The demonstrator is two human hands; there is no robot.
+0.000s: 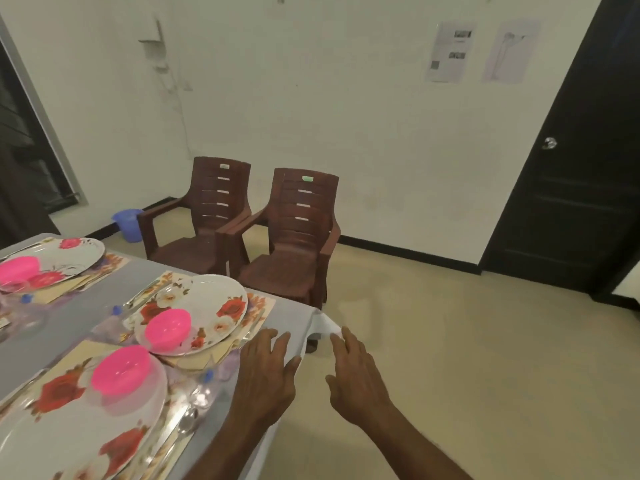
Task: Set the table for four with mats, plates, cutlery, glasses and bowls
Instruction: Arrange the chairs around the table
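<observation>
The table (pixel 79 306) wears a grey cloth and carries floral mats, each with a white flowered plate and a pink bowl. One plate (pixel 207 299) holds a pink bowl (pixel 168 329); a nearer plate (pixel 69 431) holds another pink bowl (pixel 121 370); a far plate (pixel 74 252) has a third bowl (pixel 19 270). Clear glasses (pixel 202 393) and cutlery (pixel 183 424) lie beside the mats. My left hand (pixel 266 372) rests flat, fingers spread, on the cloth at the table's right edge. My right hand (pixel 353 375) reaches the cloth's lifted corner (pixel 325 325), fingertips touching it.
Two brown plastic chairs (pixel 294 237) stand against the white wall beyond the table. A blue bucket (pixel 129 224) sits on the floor by the left chair. A dark door (pixel 575 174) is at the right. Beige floor lies to the right of the table.
</observation>
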